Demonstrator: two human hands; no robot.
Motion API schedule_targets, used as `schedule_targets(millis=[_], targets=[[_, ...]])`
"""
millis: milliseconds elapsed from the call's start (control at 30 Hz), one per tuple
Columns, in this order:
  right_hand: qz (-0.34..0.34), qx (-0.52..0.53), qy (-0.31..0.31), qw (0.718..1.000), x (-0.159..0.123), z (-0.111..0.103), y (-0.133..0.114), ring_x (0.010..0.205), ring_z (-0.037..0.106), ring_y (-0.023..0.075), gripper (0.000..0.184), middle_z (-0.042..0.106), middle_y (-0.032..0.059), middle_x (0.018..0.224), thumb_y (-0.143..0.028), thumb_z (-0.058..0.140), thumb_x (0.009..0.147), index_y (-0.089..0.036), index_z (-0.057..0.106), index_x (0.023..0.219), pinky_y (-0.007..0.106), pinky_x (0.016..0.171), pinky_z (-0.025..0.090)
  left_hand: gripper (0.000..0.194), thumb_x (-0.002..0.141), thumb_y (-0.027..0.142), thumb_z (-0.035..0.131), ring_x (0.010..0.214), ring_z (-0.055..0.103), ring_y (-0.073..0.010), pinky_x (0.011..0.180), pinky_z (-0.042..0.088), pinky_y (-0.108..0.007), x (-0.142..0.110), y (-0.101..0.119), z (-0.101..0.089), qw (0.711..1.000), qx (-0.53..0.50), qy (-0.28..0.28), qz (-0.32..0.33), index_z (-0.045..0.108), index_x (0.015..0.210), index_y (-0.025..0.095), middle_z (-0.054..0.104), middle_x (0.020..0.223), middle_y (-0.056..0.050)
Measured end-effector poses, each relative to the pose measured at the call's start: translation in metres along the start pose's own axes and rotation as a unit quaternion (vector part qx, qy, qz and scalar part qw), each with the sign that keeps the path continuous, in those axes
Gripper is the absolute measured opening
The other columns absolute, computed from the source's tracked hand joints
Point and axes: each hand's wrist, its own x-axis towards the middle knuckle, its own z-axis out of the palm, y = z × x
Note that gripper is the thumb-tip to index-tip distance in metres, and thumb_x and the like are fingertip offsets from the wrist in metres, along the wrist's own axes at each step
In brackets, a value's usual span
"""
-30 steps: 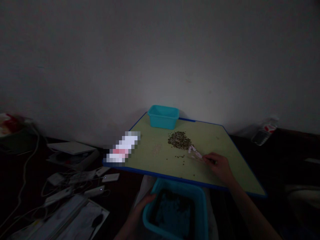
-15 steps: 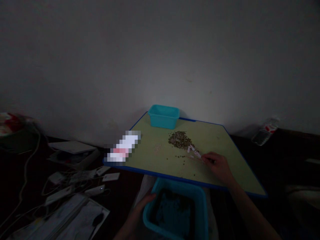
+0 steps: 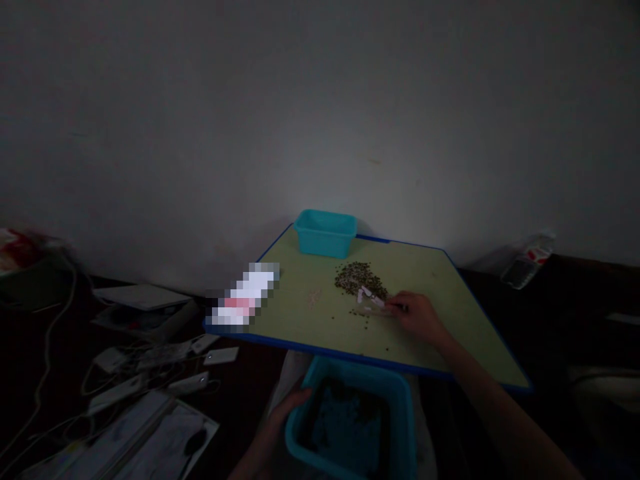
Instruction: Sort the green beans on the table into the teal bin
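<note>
My right hand [image 3: 415, 315] is closed, its fingers pinching a thin see-through piece with whitish-pink patches [image 3: 371, 298], perhaps clear plastic; its exact kind is hard to make out. The piece lies against the near right edge of a pile of small dark brown grains [image 3: 356, 277] on a pale yellow-green board [image 3: 440, 280] with blue edging. Below the board's near edge, my left hand [image 3: 293, 403] grips the left rim of a turquoise tub [image 3: 406, 407] on my lap. Dark bits cover part of the tub's bottom. Most of my left fingers are hidden or dim.
A second turquoise tub [image 3: 326, 235] stands at the board's back, by the wall. Small pale bits [image 3: 313, 297] lie left of the grains. A blurred-out bright phone-like shape [image 3: 247, 297] is at the left. Cables and power strips [image 3: 117, 393] are at lower left; a plastic bottle [image 3: 527, 263] is right.
My right hand has moved left with the see-through piece, bringing it over the near edge of the grain pile. My left hand stays on the tub.
</note>
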Motion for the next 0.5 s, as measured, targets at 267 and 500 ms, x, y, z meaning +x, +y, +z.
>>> schedule_targets(millis=[267, 500], targets=[[-0.008, -0.04, -0.026, 0.999, 0.019, 0.0, 0.003, 0.075, 0.067, 0.017, 0.025, 0.076, 0.0037, 0.085, -0.018, 0.055, 0.085, -0.024, 0.079, 0.088, 0.027, 0.071, 0.047, 0.076, 0.082, 0.036, 0.063, 0.1, 0.072, -0.0431, 0.097, 0.047, -0.059, 0.002, -0.001, -0.004, 1.0, 0.015, -0.003, 0.012, 0.038, 0.147, 0.005, 0.08, 0.101, -0.021], [-0.022, -0.045, -0.029, 0.998, 0.024, -0.008, 0.01, 0.077, 0.068, 0.0173, 0.024, 0.076, 0.0035, 0.085, -0.018, 0.057, 0.084, -0.024, 0.079, 0.087, 0.026, 0.073, 0.047, 0.073, 0.082, 0.036, 0.064, 0.103, 0.071, -0.0411, 0.099, 0.048, -0.056, 0.003, -0.002, -0.004, 1.0, 0.012, 0.007, 0.014, 0.041, 0.146, 0.011, 0.078, 0.11, -0.018]])
